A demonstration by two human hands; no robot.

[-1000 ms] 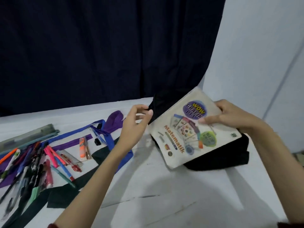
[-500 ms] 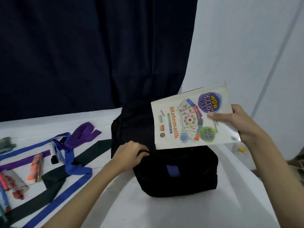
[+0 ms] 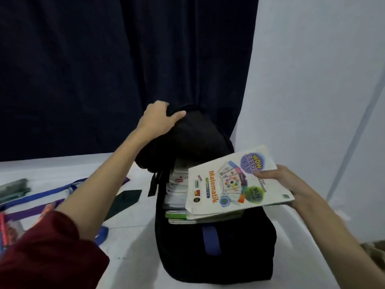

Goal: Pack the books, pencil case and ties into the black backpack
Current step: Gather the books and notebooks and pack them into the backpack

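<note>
The black backpack (image 3: 216,253) stands on the white table with its main compartment open. My left hand (image 3: 159,118) grips the raised flap (image 3: 193,140) and holds it back. Several books (image 3: 177,188) stand inside the opening. My right hand (image 3: 279,182) holds the white "Matematik" book (image 3: 233,182) by its right edge, lying flat over the opening on top of the other books. A dark green tie (image 3: 123,201), a blue tie (image 3: 52,190) and a purple tie (image 3: 27,213) lie on the table to the left. The grey pencil case (image 3: 13,189) sits at the far left edge.
Pens and markers (image 3: 8,228) lie scattered at the left edge. A dark curtain (image 3: 125,69) hangs behind the table, and a pale wall (image 3: 312,80) stands to the right. The table (image 3: 133,243) ends just right of the backpack.
My left hand moved from the backpack's front up to the flap and pulled it back, showing the books inside. My right hand lowered the Matematik book onto the opening.
</note>
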